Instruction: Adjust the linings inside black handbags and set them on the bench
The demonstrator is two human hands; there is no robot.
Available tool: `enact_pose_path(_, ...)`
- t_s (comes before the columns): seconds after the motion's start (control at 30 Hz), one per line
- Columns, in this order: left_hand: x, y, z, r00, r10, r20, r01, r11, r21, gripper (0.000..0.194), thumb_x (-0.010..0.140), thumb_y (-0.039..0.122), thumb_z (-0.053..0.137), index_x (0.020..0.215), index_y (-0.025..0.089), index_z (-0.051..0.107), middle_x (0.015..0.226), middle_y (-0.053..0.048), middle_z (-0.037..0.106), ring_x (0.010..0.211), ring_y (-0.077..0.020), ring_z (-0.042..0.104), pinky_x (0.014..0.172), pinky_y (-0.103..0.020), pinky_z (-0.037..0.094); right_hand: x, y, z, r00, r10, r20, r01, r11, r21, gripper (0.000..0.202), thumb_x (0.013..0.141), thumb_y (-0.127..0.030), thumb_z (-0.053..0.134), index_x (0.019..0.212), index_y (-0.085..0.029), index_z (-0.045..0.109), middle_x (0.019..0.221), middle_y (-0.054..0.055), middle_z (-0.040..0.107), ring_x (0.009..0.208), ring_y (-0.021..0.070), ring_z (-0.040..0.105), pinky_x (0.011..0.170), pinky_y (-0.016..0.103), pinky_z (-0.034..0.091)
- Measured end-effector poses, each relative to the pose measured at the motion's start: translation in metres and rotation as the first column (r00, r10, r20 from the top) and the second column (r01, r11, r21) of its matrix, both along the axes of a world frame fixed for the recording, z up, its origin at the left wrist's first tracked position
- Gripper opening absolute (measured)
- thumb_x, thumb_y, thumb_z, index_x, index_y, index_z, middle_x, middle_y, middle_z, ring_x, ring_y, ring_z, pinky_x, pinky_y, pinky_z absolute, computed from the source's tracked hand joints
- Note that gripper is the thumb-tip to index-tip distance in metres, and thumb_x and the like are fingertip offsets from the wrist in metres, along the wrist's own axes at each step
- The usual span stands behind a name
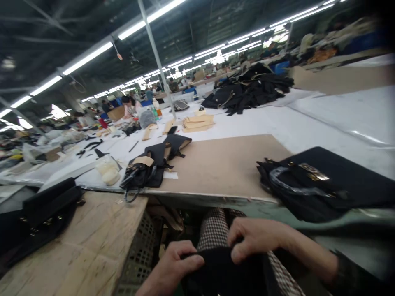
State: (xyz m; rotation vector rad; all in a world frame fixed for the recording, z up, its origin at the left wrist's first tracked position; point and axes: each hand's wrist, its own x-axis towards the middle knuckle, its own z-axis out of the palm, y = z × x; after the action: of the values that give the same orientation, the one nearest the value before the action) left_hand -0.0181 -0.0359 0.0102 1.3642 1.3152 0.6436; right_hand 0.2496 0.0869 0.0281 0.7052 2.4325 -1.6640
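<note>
Pinching a black piece (226, 269) by its upper edge: left hand (180, 261) and right hand (257, 236), set apart along it, each grip closed, thumbs on the near face. Location of the piece: at the lap, over checked trousers (215, 230), before the front edge of the white surface (247, 125) and below its top.

On the white surface: one brown board (228, 162); at its right, one black bag (348, 176), lying flat, gold-coloured fitting, handle in clear wrap; at its left, a group of black bags (157, 160), partly overlapping; farther back, tan pieces (199, 122), stacked, and a heap of black pieces (249, 88).

At left, one wooden surface (101, 234), carrying black items (51, 209) with gold-coloured fittings.
</note>
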Motion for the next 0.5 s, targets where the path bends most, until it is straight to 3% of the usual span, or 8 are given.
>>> enact_pose_path(0.07,0.006,0.0,-0.002,1.0,-0.003,0.02,0.003,1.0,-0.002,0.025,0.076,0.037,0.072,0.069,0.013,0.07,0.068,0.002,0.051,0.07,-0.0123,0.046,0.061,-0.023,0.031,0.0,-0.006,0.003,0.996,0.007,0.089,-0.018,0.992,0.127,0.031,0.076,-0.044,0.071,0.063,-0.015,0.069,0.048,-0.007,0.037,0.045,0.0081,0.032,0.042,0.022,0.022)
enact_pose_path(0.13,0.01,-0.002,-0.006,0.999,0.009,0.042,-0.007,0.999,-0.043,0.022,0.073,0.036,0.074,0.071,0.014,0.072,0.068,0.003,0.052,0.069,-0.0123,0.046,0.06,-0.023,0.03,0.004,-0.01,0.002,0.994,0.027,0.11,-0.042,0.989,0.139,0.029,0.078,-0.038,0.068,0.06,-0.015,0.066,0.048,-0.007,0.034,0.044,0.0085,0.029,0.041,0.024,0.018)
enact_pose_path(0.37,-0.001,-0.019,-0.003,0.987,0.147,0.065,-0.141,0.986,-0.092,0.036,0.078,0.048,0.069,0.068,0.015,0.063,0.068,0.003,0.045,0.065,-0.0119,0.039,0.058,-0.022,0.029,-0.001,-0.007,-0.001,0.98,-0.057,-0.193,0.063,0.998,0.026,0.027,0.088,-0.037,0.057,0.082,-0.016,0.071,0.066,-0.003,0.052,0.061,0.0126,0.044,0.058,0.024,0.036)
enact_pose_path(0.43,-0.007,-0.016,-0.004,0.988,0.14,0.07,-0.131,0.984,-0.12,0.037,0.081,0.05,0.067,0.069,0.015,0.06,0.069,0.002,0.045,0.066,-0.012,0.039,0.058,-0.021,0.03,-0.001,-0.004,-0.006,0.973,-0.099,-0.206,0.102,0.995,0.002,0.028,0.09,-0.035,0.052,0.087,-0.016,0.073,0.07,-0.001,0.058,0.063,0.0135,0.048,0.061,0.024,0.039)
enact_pose_path(0.5,-0.009,-0.012,-0.007,0.991,0.108,0.085,-0.094,0.984,-0.152,0.038,0.083,0.049,0.066,0.069,0.015,0.059,0.069,0.002,0.044,0.065,-0.0115,0.038,0.057,-0.021,0.029,0.002,-0.003,-0.009,0.963,-0.175,-0.207,0.176,0.984,-0.014,0.029,0.089,-0.031,0.05,0.095,-0.017,0.074,0.085,0.001,0.067,0.078,0.0167,0.056,0.073,0.025,0.043)
